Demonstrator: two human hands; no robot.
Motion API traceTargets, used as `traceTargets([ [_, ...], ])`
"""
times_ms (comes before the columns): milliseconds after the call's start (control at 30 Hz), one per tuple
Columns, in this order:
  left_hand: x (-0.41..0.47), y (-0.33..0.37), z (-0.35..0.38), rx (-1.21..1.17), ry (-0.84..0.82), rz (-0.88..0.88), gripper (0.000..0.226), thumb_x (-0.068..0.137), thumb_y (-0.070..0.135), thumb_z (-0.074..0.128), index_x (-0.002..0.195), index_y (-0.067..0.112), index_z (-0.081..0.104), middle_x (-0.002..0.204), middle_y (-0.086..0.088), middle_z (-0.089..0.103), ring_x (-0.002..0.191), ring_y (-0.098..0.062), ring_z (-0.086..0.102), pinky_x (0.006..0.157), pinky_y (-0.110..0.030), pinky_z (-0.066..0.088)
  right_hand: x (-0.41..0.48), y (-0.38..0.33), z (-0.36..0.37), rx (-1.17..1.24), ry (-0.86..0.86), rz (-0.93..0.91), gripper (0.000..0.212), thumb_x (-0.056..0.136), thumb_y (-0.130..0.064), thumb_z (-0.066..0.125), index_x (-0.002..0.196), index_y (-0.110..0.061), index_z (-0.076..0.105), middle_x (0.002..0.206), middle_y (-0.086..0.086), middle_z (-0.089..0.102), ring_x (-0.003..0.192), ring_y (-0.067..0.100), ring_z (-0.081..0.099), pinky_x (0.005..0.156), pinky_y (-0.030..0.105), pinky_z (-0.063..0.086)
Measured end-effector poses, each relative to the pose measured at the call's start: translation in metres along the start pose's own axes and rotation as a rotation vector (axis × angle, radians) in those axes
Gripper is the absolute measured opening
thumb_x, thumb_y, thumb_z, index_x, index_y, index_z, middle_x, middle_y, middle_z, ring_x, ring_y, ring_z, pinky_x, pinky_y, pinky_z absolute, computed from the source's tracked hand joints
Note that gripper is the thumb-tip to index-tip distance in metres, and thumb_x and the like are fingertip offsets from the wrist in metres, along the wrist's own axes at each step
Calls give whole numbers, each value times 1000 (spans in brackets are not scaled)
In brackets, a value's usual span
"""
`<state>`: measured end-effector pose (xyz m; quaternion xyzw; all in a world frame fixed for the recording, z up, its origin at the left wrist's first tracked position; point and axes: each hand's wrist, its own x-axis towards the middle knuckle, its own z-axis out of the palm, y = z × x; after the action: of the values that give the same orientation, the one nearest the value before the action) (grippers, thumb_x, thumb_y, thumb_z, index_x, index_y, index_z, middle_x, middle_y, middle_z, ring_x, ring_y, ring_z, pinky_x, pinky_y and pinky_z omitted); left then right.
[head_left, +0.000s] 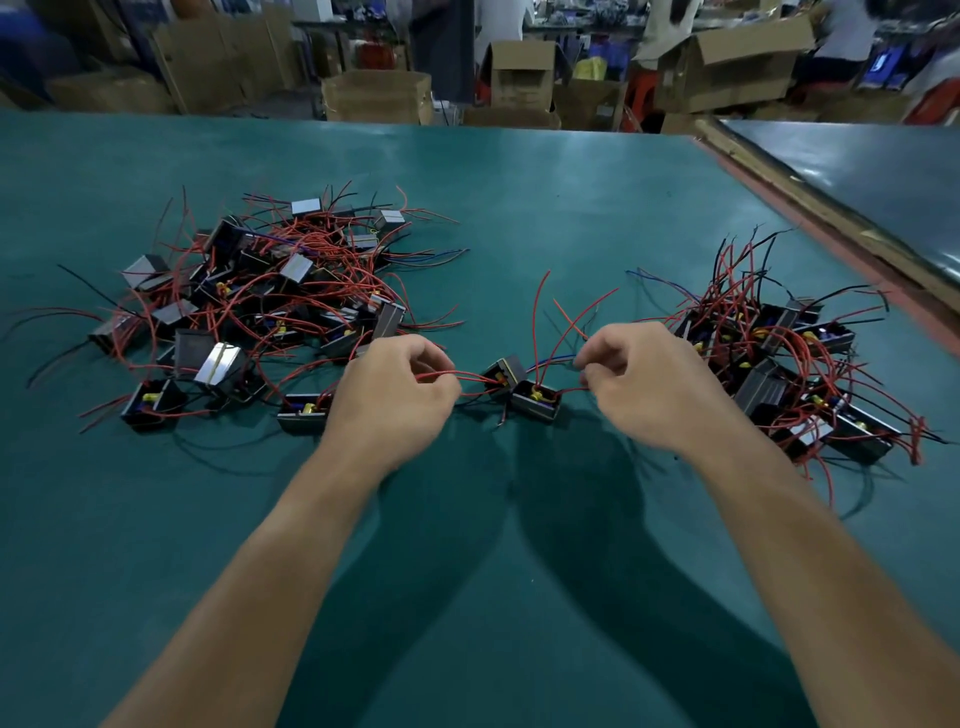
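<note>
Two bare forearms reach forward from the near edge, and both hands are closed in pinches. The left hand (400, 395) curls fingers and thumb round a thin red wire (470, 375) that runs from its fingertips toward the right hand. The right hand (644, 384) nips a short red lead (569, 389) between thumb and fingertips. A blue wire (550, 362) also ends at those fingertips, but I cannot tell whether it is inside the pinch.

Between the hands, on the green table mat (519, 218), sit two small black box-shaped plastic modules, touching each other. The front module (535, 402) is open-topped with yellow parts showing. The rear module (503, 370) is tilted, just beyond it and slightly toward the left hand. The pair lies about midway, with the front module a little closer to the right fingertips and the rear one to the left.

Wires and modules form one line from hand to hand, so the long axis runs straight across the person. Drawing the hands apart would, I judge, pull along that line and part the two.

Outward of the left hand lies a tangled heap of like modules (249, 301); outward of the right hand lies a second heap (789, 364).
</note>
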<state>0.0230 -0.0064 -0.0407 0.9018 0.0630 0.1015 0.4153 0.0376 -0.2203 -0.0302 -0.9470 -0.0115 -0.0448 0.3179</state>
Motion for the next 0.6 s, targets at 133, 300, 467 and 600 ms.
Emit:
traceTargets([
  [133,-2,4,-5,-109,-53,-27,14,83,13,65,71,19,71,65,7,72,54,-13,61,59,-29,51,1,3,-1,58,-75,-13,18,84,-14,58,75,-27,66,73,-7,73,77,17,70,73,29,54],
  [300,-5,17,-13,-574,-157,-157,10,91,14,63,84,14,71,77,0,76,57,-10,62,55,-22,46,-9,-7,-3,78,-401,-212,4,86,-21,69,84,-25,68,71,-10,74,61,11,69,61,25,52],
  [467,-7,19,-17,-693,-322,-2,32,84,23,67,115,15,64,101,-2,76,87,-8,65,77,-22,52,-13,-13,-2,196,-558,-243,18,93,-9,59,93,-22,72,78,-7,77,68,8,66,61,20,50],
  [600,-8,8,-4,41,-139,241,45,85,13,64,129,24,58,115,6,68,112,-15,57,98,-30,44,-14,-14,-4,285,-552,-231,31,95,3,51,93,-19,73,83,-1,78,84,14,73,64,19,54],
])
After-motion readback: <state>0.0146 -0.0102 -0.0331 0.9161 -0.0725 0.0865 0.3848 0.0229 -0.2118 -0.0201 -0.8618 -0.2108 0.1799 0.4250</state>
